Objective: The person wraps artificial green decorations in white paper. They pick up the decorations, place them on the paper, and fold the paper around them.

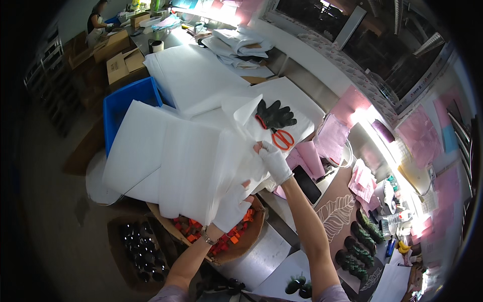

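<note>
Fanned white sheets of thin packing foam spread before me, overhanging a round carton of red and orange plastic pieces. My left hand, in a white glove with bare fingertips and a bracelet or watch at the wrist, lies against the near edge of these sheets; its grip is partly hidden. At the right side of the sheets, my right hand, gloved alike, pinches a sheet edge between thumb and fingers. Just beyond it lie orange-handled scissors and a dark work glove with a red cuff.
A blue plastic bin stands left, partly under the sheets. Another white stack lies farther back. A phone and dark green ridged pieces are at right. Glossy black pieces fill a lower-left box. A person works far off.
</note>
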`<state>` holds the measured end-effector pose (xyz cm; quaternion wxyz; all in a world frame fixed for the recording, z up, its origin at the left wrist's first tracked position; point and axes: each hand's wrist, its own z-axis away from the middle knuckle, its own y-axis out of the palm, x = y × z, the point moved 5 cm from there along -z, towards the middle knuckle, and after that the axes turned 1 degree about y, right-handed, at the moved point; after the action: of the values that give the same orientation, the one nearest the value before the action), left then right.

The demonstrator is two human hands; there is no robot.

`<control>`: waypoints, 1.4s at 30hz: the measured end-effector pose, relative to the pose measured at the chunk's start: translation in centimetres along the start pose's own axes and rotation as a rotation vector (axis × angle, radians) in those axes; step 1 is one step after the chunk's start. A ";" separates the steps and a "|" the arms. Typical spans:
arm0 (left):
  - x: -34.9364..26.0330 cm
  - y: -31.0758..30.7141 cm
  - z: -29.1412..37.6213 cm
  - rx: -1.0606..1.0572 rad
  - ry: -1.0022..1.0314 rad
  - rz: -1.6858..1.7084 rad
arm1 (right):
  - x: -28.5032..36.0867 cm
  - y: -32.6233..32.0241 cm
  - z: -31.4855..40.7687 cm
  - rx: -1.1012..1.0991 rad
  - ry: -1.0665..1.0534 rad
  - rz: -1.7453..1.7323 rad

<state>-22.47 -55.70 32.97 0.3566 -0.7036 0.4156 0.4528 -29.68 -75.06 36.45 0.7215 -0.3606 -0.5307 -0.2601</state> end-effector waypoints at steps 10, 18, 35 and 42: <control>2.9 -4.4 -1.0 -0.222 -0.579 0.392 | 3.2 3.1 8.9 0.083 -0.368 0.652; 2.1 -4.1 -0.4 -0.339 -0.432 0.380 | 1.1 -3.8 -4.1 -0.187 -0.227 1.232; 1.2 -4.0 -1.9 -0.206 -0.488 0.466 | -2.7 -26.7 -7.1 -0.699 -0.185 0.526; -0.7 -2.9 -4.9 -0.109 -0.263 0.301 | -4.6 -36.4 -6.1 -0.540 -0.887 1.061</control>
<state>-18.31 -58.62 35.64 0.2976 -0.5866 0.4410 0.6107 -55.15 -101.95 39.87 0.3546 -0.8045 -0.4443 0.1719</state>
